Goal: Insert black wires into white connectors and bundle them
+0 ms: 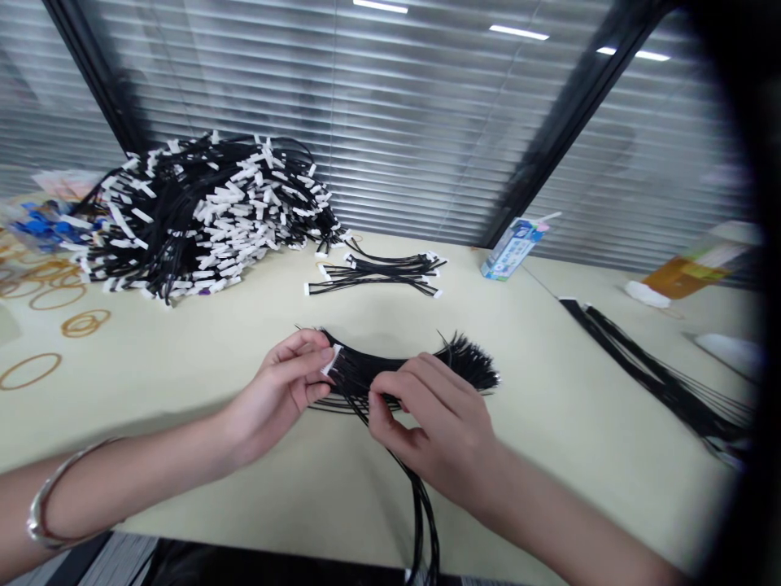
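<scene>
My left hand [277,387] pinches a small white connector [332,360] between thumb and fingers. Several black wires [420,496] run from that connector, pass below my right hand and hang over the table's front edge. The thumb and forefinger of my right hand [436,419] are pressed together on a thin black wire close to the connector. Behind both hands a thick bundle of loose black wires [473,364] lies on the table, its cut ends fanned out to the right. Part of the bundle is covered by my right hand.
A large heap of black cables with white connectors [207,216] stands at the back left. A few finished cables [378,273] lie at the back middle. Rubber bands [85,323] are at the left, a drink carton [514,248] at the back right, and more black wires [659,370] at the right.
</scene>
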{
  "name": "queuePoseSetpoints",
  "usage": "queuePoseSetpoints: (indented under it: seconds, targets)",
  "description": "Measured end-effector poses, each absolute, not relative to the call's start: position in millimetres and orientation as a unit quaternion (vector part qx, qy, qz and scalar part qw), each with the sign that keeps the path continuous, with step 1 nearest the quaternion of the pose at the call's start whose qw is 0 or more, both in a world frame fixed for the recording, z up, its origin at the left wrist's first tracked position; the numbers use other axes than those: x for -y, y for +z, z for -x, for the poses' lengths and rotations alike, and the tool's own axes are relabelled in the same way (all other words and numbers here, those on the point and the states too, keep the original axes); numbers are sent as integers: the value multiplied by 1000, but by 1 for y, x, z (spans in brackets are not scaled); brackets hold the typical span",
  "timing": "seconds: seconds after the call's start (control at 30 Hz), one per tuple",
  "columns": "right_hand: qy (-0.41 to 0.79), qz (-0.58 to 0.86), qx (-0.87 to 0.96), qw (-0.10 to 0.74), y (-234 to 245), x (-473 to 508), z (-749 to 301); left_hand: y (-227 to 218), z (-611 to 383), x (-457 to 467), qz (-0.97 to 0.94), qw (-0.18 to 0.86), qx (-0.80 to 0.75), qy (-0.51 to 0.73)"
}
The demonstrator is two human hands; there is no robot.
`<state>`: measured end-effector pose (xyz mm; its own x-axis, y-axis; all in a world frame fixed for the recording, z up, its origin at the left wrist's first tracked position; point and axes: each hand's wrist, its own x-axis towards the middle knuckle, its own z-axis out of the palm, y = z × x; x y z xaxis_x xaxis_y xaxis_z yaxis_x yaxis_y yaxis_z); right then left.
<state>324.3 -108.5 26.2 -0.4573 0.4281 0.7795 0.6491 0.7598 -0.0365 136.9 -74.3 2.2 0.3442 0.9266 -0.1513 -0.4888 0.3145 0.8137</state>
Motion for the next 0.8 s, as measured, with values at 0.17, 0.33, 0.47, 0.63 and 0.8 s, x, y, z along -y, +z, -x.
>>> queuePoseSetpoints:
  seconds: [0.17, 0.33, 0.47, 0.63, 0.8]
  targets:
    - [-134, 318, 845, 409, 26, 108, -324, 2, -138, 74, -342, 743, -319, 478]
    - [-137, 306, 852, 401, 25, 107, -324, 3, -138, 74, -343, 739, -320, 484]
    - [-158, 299, 858, 387, 24, 106, -324, 3, -137, 74, -343, 739, -326, 480]
    - [-204, 288, 872, 340, 17, 107, -327, 0, -136, 75, -345, 733, -333, 483]
    - [-244, 289, 870, 316, 11, 107, -327, -4, -137, 73, -341, 731, -342, 482]
